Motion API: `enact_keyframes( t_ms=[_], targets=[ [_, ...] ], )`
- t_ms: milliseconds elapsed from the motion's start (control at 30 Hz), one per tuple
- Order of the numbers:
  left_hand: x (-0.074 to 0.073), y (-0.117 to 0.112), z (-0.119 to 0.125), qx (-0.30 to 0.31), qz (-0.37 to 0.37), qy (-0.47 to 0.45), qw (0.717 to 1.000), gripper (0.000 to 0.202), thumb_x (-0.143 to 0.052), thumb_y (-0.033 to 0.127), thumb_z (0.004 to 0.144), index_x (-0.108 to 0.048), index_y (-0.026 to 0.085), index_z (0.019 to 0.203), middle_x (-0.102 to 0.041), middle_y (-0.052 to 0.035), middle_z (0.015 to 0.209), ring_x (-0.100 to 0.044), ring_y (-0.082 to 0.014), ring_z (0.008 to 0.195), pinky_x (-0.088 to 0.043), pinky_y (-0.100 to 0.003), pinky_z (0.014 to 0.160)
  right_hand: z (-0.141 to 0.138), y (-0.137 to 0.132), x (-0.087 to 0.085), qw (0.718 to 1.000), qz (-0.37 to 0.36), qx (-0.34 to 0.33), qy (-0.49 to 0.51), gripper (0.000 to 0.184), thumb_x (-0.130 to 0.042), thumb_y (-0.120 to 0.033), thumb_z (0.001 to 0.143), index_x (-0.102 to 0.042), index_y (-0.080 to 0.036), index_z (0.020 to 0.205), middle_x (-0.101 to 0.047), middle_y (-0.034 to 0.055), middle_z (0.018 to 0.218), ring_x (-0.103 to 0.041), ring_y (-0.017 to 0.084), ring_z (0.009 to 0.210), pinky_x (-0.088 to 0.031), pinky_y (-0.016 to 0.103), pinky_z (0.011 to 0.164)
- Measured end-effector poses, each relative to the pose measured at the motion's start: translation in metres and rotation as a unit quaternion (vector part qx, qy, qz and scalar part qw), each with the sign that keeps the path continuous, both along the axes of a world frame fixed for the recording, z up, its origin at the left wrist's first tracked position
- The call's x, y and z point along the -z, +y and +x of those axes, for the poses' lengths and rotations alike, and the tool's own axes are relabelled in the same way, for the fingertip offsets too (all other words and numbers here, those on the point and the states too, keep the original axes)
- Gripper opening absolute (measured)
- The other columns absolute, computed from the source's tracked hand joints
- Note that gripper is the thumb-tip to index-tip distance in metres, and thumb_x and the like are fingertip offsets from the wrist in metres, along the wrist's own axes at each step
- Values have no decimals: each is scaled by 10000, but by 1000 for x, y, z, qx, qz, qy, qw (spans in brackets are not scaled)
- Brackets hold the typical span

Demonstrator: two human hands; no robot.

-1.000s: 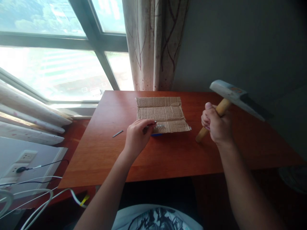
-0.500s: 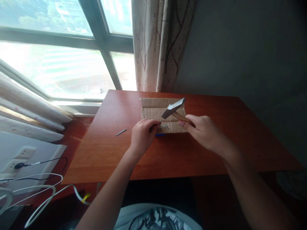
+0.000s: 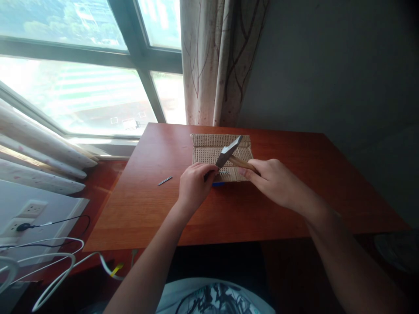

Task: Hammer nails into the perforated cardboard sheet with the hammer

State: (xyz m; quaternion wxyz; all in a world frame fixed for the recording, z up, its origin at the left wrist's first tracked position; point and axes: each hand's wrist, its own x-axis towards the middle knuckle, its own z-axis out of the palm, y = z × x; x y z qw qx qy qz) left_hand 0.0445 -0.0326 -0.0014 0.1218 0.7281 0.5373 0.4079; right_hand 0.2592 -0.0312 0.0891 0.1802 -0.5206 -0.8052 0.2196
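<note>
A brown cardboard piece (image 3: 209, 150) dotted with rows of holes lies on the reddish wooden table (image 3: 278, 205). My left hand (image 3: 194, 186) is closed in a pinch at the cardboard's near edge, holding a small nail upright. My right hand (image 3: 275, 181) grips the wooden handle of a hammer (image 3: 231, 152), whose grey metal head tilts down just above the left fingertips. A blue object (image 3: 218, 184) peeks out under the cardboard's near edge.
A loose nail (image 3: 165, 180) lies on the table to the left. A window and patterned curtain (image 3: 216, 61) stand behind the table. White and black cables and a wall socket (image 3: 24, 220) are at lower left.
My right hand swung the hammer from raised at the right down and left over the cardboard; its head now sits lower, close to my left fingertips. My left hand stayed put.
</note>
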Motion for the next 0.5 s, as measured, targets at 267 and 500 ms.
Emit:
enact_keyframes(
  t_ms=[267, 500],
  targets=[
    [-1, 1, -1, 10, -3, 16, 1000, 101, -639, 163, 881, -730, 202, 859, -749, -34, 840, -667, -202, 783, -485, -314, 706, -5, -2, -11, 998, -64, 4, -25, 390, -489, -426, 991, -482, -208, 668, -560, -12, 618, -466, 121, 555, -288, 282, 529],
    [-4, -7, -6, 16, 23, 55, 998, 139, -674, 236, 872, -703, 204, 1005, -744, -48, 1016, -642, -237, 959, -488, -385, 879, -6, -1, -10, 997, -77, 5, -29, 397, -480, -442, 992, -487, -207, 673, -556, -20, 629, -467, 121, 570, -290, 283, 545]
  ],
)
